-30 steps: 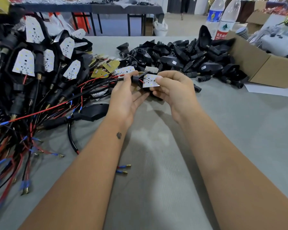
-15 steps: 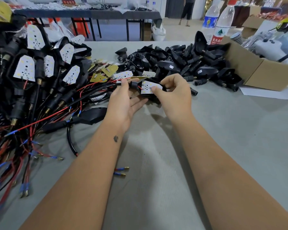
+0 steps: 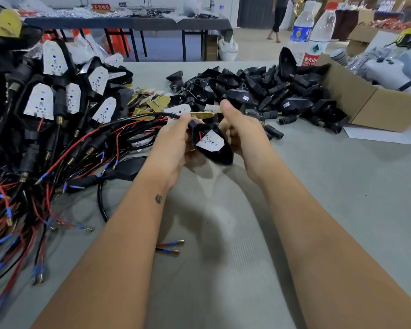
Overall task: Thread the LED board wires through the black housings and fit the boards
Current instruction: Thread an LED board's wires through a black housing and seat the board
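I hold one black housing (image 3: 220, 151) above the grey table, its open face turned toward me. A white LED board (image 3: 210, 141) lies inside it, with a short red wire showing at its upper left. My left hand (image 3: 173, 143) grips the housing's stem, where its black cable runs off to the left. My right hand (image 3: 241, 130) holds the housing's right side with the thumb raised. A pile of empty black housings (image 3: 259, 91) lies at the back centre. Loose white and yellow boards (image 3: 159, 103) lie behind my left hand.
A heap of finished housings with boards and red and black wires (image 3: 45, 129) fills the left side. A cardboard box (image 3: 375, 105) stands at the right, two water bottles (image 3: 318, 36) behind the pile. Two loose wire ends (image 3: 171, 247) lie between my forearms.
The housing has turned so its open face points at me, and the board now sits inside it. Both hands have come slightly nearer; my right thumb has lifted off the board.
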